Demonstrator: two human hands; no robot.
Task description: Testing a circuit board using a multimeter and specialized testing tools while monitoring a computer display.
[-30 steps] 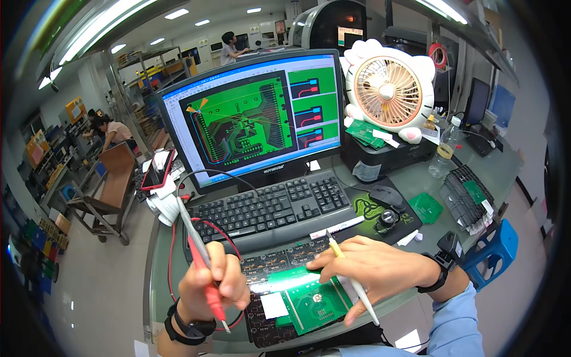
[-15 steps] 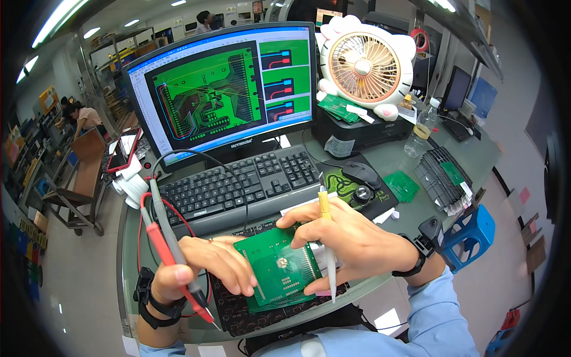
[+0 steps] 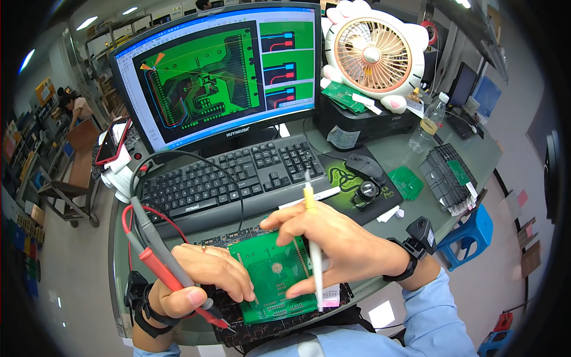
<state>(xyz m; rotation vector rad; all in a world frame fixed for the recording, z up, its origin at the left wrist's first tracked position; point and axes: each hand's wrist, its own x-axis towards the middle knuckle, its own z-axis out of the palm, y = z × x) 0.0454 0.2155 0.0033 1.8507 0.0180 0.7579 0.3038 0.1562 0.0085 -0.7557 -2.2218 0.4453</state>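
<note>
A green circuit board [image 3: 267, 253] lies between my two hands over a black patterned sheet [image 3: 238, 333] at the desk's front edge. My left hand [image 3: 208, 273] holds a pair of test probes [image 3: 163, 271], one red and one dark, their tips pointing down to the right. Its fingertips rest on the board's left edge. My right hand [image 3: 333, 244] keeps a slim pen-like tool [image 3: 315, 262], white with a yellow collar, between its fingers, pointed end down. Thumb and fingers of that hand are spread along the board's right side.
Behind the hands are a black keyboard [image 3: 238, 178] and a monitor [image 3: 202, 77] showing a green board layout. A mouse [image 3: 366, 169], a white fan [image 3: 372, 56], a plastic bottle [image 3: 428, 125], more green boards [image 3: 406, 182] and a black rack [image 3: 443, 178] stand right. Probe cables loop at left.
The board now looks squarer to my view, and both hands have shifted slightly with it. Orange arrow marks have appeared at the upper left of the screen's layout. The whole view has shifted a little.
</note>
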